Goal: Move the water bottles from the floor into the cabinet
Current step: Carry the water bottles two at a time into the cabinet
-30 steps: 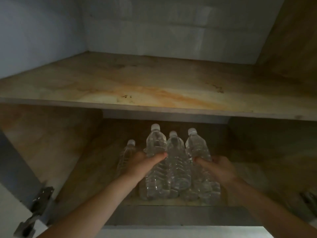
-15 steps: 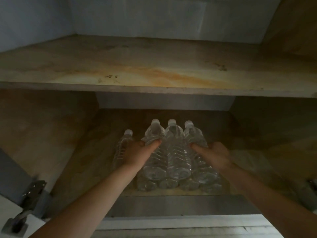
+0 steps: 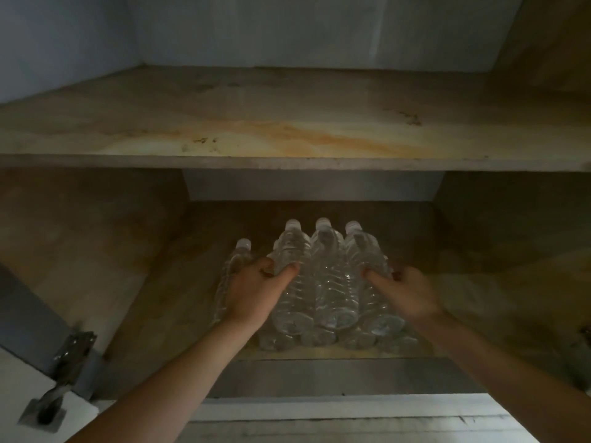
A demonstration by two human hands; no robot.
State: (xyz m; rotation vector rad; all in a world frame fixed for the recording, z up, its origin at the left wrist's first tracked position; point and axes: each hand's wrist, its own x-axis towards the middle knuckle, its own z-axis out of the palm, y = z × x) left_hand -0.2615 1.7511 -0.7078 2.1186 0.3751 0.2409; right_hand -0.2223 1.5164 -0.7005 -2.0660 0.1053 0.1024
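1. Far to the left of the middle top bottle (image 3: 329, 273), a metal hinge (image 3: 68, 356) marks the open cabinet door. The door itself is cut off by the frame edge.
2. A single bottle (image 3: 236, 263) lies on its side left of the middle top bottle, cap toward the back. The left hand (image 3: 256, 292) covers its lower half, so I cannot tell what it rests on.
3. The left hand wraps the left top bottle (image 3: 292, 251), which touches the middle top bottle. The thumb lies over the top and the fingers curl round the far side in a closed grasp, probably to stop the bottle rolling off the row beneath.
4. No hand holds the middle top bottle. It sits wedged between its 2 neighbours, and that seems to be what keeps it in place.
5. The right hand (image 3: 406, 295) clasps the right top bottle (image 3: 364, 254), on the other side of the middle top bottle, with thumb and curled fingers round its body. The 2 hands appear to squeeze the 3 bottles inward as 1 layer.
6. Beneath the middle top bottle, only the round bases of the bottom row (image 3: 319, 338) show, and I cannot count them with certainty. The whole stack lies on the cabinet floor (image 3: 179, 282), under the shelf board (image 3: 287, 163). The light is dim, and the room's floor is out of view, so I cannot tell if bottles remain there.
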